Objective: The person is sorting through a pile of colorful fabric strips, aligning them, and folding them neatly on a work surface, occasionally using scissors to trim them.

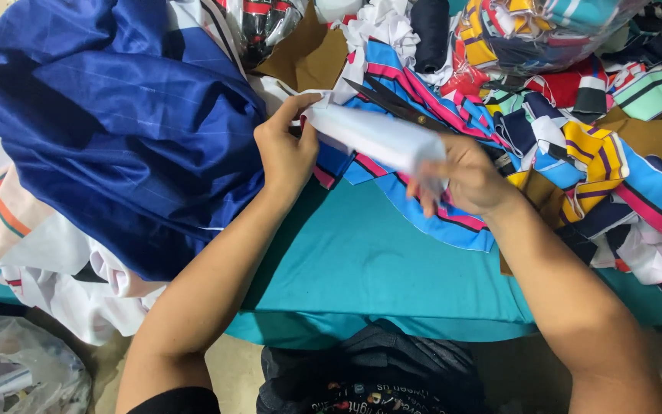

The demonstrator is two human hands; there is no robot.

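Observation:
My left hand (285,149) pinches one end of a white strip of fabric (373,136), stretched taut across to my right hand (465,178), which grips its other end; that hand is blurred by motion. Black scissors (392,103) lie open on the striped cloth just behind the strip, apart from both hands. Under the hands spreads a teal cloth (369,261) over the work surface.
A big dark-blue fabric bundle (124,123) sits at the left over white cloth (63,276). Striped multicoloured scraps (599,161) heap up at the right and back. A clear plastic bag of scraps (530,31) stands at the back; another plastic bag (17,368) lies lower left.

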